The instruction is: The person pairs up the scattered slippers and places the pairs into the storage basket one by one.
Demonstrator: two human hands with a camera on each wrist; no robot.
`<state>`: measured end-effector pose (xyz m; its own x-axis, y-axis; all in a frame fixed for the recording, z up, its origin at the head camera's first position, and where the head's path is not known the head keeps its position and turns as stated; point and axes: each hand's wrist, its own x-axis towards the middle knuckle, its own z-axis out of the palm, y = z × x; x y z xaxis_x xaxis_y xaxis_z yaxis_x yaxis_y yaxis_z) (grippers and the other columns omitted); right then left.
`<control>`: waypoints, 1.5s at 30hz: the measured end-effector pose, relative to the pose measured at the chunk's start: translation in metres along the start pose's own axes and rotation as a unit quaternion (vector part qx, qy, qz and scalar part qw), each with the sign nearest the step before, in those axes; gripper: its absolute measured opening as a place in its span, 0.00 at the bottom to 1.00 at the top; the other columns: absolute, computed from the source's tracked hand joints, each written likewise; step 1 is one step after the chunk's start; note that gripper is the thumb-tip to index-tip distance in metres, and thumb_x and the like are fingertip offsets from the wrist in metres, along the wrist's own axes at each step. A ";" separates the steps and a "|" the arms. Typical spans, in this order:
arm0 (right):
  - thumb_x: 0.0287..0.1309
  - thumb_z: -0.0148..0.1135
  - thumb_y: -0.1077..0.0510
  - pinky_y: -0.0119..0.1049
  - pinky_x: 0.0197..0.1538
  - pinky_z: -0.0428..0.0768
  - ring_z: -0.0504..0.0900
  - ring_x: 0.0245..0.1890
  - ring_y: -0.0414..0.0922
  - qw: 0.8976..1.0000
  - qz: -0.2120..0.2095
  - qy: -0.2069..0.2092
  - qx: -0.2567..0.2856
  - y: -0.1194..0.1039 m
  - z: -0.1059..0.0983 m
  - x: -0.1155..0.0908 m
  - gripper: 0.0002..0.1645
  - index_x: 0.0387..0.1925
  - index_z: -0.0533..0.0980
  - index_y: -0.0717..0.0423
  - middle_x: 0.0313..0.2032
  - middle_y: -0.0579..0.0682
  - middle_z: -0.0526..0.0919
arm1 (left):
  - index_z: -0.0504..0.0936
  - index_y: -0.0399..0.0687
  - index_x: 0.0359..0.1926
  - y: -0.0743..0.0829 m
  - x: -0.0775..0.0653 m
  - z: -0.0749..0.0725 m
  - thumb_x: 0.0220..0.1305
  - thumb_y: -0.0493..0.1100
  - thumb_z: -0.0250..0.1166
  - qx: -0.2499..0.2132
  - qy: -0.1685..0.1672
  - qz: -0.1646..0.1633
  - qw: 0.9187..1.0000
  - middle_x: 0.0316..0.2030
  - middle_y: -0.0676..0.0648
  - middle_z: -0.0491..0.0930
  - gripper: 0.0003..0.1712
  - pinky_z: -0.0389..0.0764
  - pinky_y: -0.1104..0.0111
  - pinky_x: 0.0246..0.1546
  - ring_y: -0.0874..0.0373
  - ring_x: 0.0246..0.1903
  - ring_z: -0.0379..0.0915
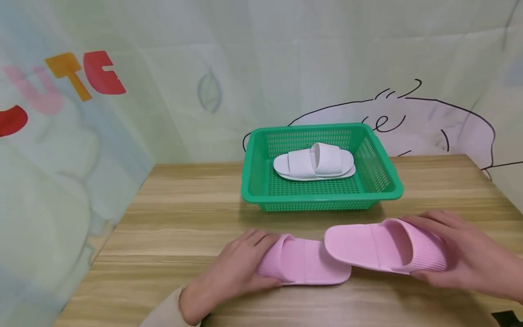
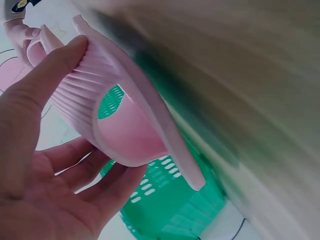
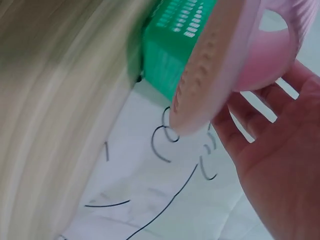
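Note:
My left hand [image 1: 243,261] grips a pink slide slipper [image 1: 314,261] across its ribbed strap, just above the table. In the left wrist view, the thumb presses one side of that strap [image 2: 82,95] and the fingers the other. A second pink slipper [image 1: 355,243] is held by my right hand [image 1: 461,250], pinched by the strap end, its heel overlapping the first slipper's heel in the head view. The right wrist view shows its sole [image 3: 205,75] tilted on edge. Behind both, a pair of white slippers [image 1: 302,163] lies in a green basket [image 1: 323,198].
The green basket stands at the back of the wooden table [image 1: 184,218], near a printed curtain [image 1: 184,81] that hangs behind and along the left. A small black object [image 1: 506,318] shows at the lower right corner.

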<state>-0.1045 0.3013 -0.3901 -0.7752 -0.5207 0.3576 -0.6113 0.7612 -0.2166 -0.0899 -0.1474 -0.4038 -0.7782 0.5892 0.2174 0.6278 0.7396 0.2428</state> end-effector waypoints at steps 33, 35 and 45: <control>0.23 0.92 0.41 0.21 0.50 0.72 0.66 0.57 0.33 0.994 -0.104 0.023 0.035 -0.075 -0.013 0.028 0.67 0.73 0.74 0.44 0.59 0.35 0.73 | 0.77 0.47 0.68 0.032 0.014 -0.030 0.49 0.67 0.82 -0.024 0.087 0.098 0.991 0.54 0.55 0.77 0.51 0.82 0.70 0.52 0.62 0.55 0.72; 0.23 0.92 0.41 0.22 0.50 0.72 0.66 0.57 0.33 0.994 -0.101 0.025 0.038 -0.076 -0.012 0.029 0.66 0.73 0.75 0.44 0.59 0.36 0.74 | 0.76 0.47 0.69 0.033 0.015 -0.031 0.48 0.66 0.82 -0.028 0.093 0.098 0.990 0.54 0.55 0.76 0.52 0.81 0.71 0.51 0.62 0.55 0.71; 0.23 0.92 0.42 0.21 0.48 0.74 0.66 0.57 0.34 0.994 -0.094 0.027 0.052 -0.079 -0.006 0.032 0.66 0.73 0.75 0.44 0.60 0.36 0.74 | 0.76 0.49 0.69 0.033 0.018 -0.030 0.46 0.67 0.82 -0.037 0.115 0.114 0.986 0.54 0.55 0.76 0.52 0.81 0.74 0.49 0.63 0.54 0.71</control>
<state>-0.0799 0.2272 -0.3560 -0.6377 -0.6260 0.4489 -0.7599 0.6068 -0.2333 -0.0829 -0.1223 -0.3634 -0.5981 0.6407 0.4815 0.7916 0.5660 0.2302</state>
